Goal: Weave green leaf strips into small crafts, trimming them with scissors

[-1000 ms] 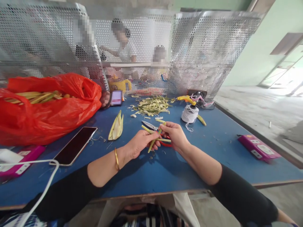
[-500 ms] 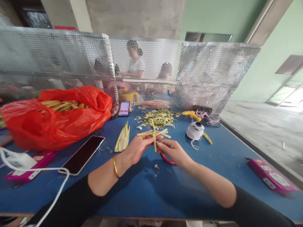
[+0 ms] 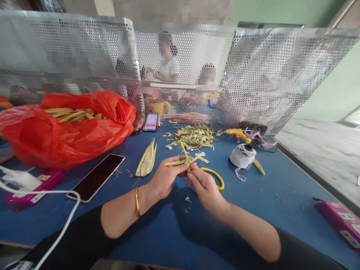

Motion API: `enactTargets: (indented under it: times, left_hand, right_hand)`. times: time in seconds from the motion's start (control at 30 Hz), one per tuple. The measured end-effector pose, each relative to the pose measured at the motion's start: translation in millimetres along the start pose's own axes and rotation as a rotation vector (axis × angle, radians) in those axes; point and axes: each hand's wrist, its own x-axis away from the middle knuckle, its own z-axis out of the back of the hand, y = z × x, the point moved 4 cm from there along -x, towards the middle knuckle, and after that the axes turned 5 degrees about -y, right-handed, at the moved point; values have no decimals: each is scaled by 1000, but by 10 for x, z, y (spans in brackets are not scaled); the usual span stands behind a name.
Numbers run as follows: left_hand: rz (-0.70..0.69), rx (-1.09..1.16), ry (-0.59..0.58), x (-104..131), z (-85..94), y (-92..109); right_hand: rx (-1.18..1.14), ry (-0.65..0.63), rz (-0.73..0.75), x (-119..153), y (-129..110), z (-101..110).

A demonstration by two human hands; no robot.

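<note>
Right hand point(image 3: 205, 187) has come up over the lower arm of the crossed leaf strips point(image 3: 186, 161); half a second ago that arm hung clear down its length, now the fingers cover most of it. Upper arm, near vertical then, now leans left. Right-pointing arm, nearly level before, slants up and to the right. Beside the right hand, where a red arc showed, a yellow loop point(image 3: 222, 182) now lies on the blue tabletop point(image 3: 157, 232); it looks like a scissors handle, blades not visible.

Strips: pale yellow-green, narrow, flat, crossing at a small compact knot. One arm lies out left along the left hand point(image 3: 167, 176), one rises, one slants right, the last runs down into the right fingers. Whole piece is held up above the tabletop, between the hands, nearer than the heap of leaf trimmings point(image 3: 194, 137).

Left hand: pinching the piece near the knot, thumb in front, other fingers behind. Right hand: thumb and fingertips narrowed on the lower arm, just below the knot.

Nearby: pale husk point(image 3: 146, 159) left of the hands, white cord spool point(image 3: 242, 156) right.
</note>
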Motion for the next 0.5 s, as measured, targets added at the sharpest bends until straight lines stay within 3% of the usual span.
enactTargets:
  times: [0.1, 0.2, 0.43, 0.5]
  left_hand:
    - [14, 5, 20, -4, 21, -10]
    - [63, -28, -29, -35, 58, 5]
    - [164, -47, -498, -39, 98, 279]
    - [197, -66, -488, -41, 117, 274]
  right_hand:
    - [29, -22, 27, -17, -10, 2]
    - [-6, -55, -86, -39, 62, 23]
    - [-162, -257, -222, -127, 42, 288]
    - [-152, -312, -237, -139, 31, 349]
